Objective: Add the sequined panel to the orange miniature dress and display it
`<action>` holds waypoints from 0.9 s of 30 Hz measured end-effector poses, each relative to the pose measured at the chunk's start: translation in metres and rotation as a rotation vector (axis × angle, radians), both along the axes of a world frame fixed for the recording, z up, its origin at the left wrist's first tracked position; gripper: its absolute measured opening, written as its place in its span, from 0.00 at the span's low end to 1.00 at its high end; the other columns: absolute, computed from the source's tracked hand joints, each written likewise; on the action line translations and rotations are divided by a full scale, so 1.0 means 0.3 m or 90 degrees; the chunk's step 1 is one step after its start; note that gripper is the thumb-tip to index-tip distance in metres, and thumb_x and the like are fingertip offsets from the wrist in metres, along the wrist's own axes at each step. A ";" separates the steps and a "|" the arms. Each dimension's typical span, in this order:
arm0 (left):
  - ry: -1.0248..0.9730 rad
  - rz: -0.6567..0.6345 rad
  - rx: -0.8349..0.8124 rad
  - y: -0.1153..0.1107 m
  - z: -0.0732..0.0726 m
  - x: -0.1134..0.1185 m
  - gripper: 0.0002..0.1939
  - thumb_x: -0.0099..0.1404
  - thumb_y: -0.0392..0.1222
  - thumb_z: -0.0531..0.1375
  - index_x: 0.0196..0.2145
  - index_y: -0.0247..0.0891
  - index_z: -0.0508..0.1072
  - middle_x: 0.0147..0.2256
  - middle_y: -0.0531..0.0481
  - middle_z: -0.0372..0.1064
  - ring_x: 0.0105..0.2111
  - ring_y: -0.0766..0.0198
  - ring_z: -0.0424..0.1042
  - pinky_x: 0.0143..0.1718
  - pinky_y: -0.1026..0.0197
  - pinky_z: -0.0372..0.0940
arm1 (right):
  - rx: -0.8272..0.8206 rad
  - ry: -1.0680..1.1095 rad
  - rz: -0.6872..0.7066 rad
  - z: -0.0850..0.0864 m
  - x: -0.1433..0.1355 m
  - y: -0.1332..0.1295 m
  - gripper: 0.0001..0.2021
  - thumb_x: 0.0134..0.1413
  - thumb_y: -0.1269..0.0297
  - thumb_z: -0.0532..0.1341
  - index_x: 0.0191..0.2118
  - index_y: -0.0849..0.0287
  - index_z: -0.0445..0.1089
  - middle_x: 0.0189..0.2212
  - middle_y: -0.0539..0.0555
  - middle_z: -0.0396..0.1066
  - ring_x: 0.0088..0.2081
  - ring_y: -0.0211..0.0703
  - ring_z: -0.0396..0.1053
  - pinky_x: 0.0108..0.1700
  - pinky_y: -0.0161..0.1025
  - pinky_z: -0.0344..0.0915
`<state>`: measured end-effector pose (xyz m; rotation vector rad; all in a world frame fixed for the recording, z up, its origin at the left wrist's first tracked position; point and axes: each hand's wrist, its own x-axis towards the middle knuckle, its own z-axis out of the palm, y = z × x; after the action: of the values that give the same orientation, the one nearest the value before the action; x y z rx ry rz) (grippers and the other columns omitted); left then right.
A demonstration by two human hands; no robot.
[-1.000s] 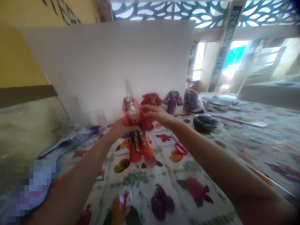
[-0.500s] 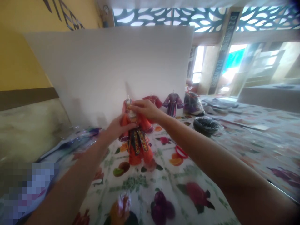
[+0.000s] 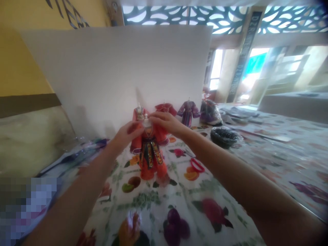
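Note:
A small orange-red costume (image 3: 150, 153) with a dark patterned sash and wide sleeves stands upright on the fruit-printed tablecloth, a whitish knob at its neck. My left hand (image 3: 128, 134) is at its left shoulder, fingers closed on the shoulder cloth. On the other side, my right hand (image 3: 165, 121) holds the right shoulder, its fingers bent over the top. Just behind stand another small red outfit (image 3: 138, 112), a red garment (image 3: 166, 108) and a purple dress (image 3: 189, 112).
White board (image 3: 128, 68) behind the costumes. To the right are a wrapped dark bundle (image 3: 210, 112), a black basket in clear plastic (image 3: 224, 136) and a pink-red scissor handle (image 3: 197, 165). Plastic-wrapped items (image 3: 77, 153) lie at the left.
My right hand has moved off the costume's neck to its right shoulder, and the knob now shows. My left thumb has moved up from the chest to the shoulder.

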<state>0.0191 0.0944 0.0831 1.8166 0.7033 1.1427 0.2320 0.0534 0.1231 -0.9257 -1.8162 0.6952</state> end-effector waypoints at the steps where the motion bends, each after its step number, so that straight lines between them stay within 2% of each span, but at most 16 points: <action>1: 0.003 0.000 -0.004 -0.003 -0.006 -0.007 0.24 0.60 0.52 0.67 0.49 0.36 0.73 0.46 0.43 0.76 0.46 0.54 0.74 0.49 0.54 0.68 | 0.000 -0.001 -0.006 -0.012 0.012 -0.004 0.10 0.63 0.60 0.60 0.44 0.58 0.74 0.45 0.54 0.74 0.45 0.41 0.70 0.50 0.39 0.66; 6: 0.019 -0.032 -0.064 -0.022 -0.047 -0.048 0.26 0.57 0.48 0.70 0.51 0.37 0.71 0.50 0.42 0.74 0.48 0.53 0.74 0.48 0.54 0.70 | -0.028 0.001 0.028 -0.095 0.072 -0.017 0.18 0.56 0.58 0.65 0.51 0.58 0.72 0.45 0.55 0.74 0.43 0.42 0.71 0.45 0.40 0.69; 9: 0.027 -0.036 -0.112 -0.036 -0.079 -0.071 0.28 0.55 0.45 0.72 0.52 0.39 0.71 0.49 0.43 0.75 0.45 0.51 0.76 0.42 0.53 0.73 | -0.102 0.041 0.062 -0.161 0.099 -0.014 0.21 0.52 0.62 0.67 0.52 0.58 0.69 0.44 0.54 0.75 0.40 0.42 0.73 0.42 0.40 0.72; 12: 0.022 -0.026 -0.109 -0.044 -0.101 -0.090 0.28 0.54 0.44 0.72 0.51 0.39 0.71 0.46 0.44 0.76 0.42 0.52 0.77 0.42 0.52 0.74 | -0.117 0.065 0.034 -0.215 0.113 -0.003 0.18 0.51 0.67 0.66 0.49 0.58 0.70 0.40 0.53 0.75 0.38 0.43 0.74 0.41 0.42 0.73; 16: 0.022 0.012 -0.061 -0.042 -0.105 -0.106 0.27 0.53 0.44 0.72 0.49 0.38 0.73 0.44 0.45 0.77 0.42 0.53 0.77 0.46 0.51 0.72 | -0.022 0.048 -0.016 -0.246 0.125 0.015 0.16 0.50 0.70 0.62 0.47 0.59 0.72 0.38 0.52 0.75 0.37 0.43 0.73 0.40 0.42 0.72; 19: 0.024 0.065 -0.025 -0.033 -0.097 -0.116 0.25 0.54 0.46 0.71 0.48 0.37 0.74 0.41 0.46 0.78 0.39 0.56 0.77 0.42 0.55 0.71 | 0.090 -0.018 -0.105 -0.251 0.131 0.023 0.15 0.52 0.72 0.59 0.46 0.59 0.73 0.37 0.52 0.75 0.37 0.42 0.72 0.41 0.41 0.69; 22: 0.017 0.141 0.004 -0.023 -0.092 -0.127 0.23 0.54 0.46 0.71 0.46 0.38 0.74 0.40 0.47 0.77 0.38 0.58 0.76 0.40 0.58 0.70 | 0.187 -0.055 -0.194 -0.261 0.136 0.025 0.16 0.55 0.73 0.57 0.49 0.58 0.72 0.43 0.54 0.75 0.42 0.44 0.72 0.48 0.42 0.67; 24: 0.013 0.153 0.005 -0.024 -0.091 -0.134 0.24 0.54 0.46 0.71 0.47 0.39 0.74 0.43 0.47 0.76 0.40 0.58 0.75 0.40 0.58 0.70 | 0.213 -0.059 -0.214 -0.270 0.140 0.022 0.17 0.57 0.71 0.58 0.52 0.57 0.71 0.47 0.56 0.74 0.46 0.46 0.71 0.52 0.44 0.66; 27: 0.005 0.134 -0.010 -0.045 -0.086 -0.141 0.25 0.55 0.47 0.69 0.50 0.40 0.73 0.48 0.45 0.74 0.46 0.56 0.74 0.42 0.58 0.70 | 0.179 -0.041 -0.181 -0.277 0.149 0.007 0.22 0.58 0.64 0.61 0.58 0.57 0.66 0.54 0.59 0.70 0.51 0.48 0.69 0.55 0.46 0.65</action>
<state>-0.0232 0.0809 0.0574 1.7667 0.9217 1.2623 0.2767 0.0556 0.0400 -0.9971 -1.7378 0.2282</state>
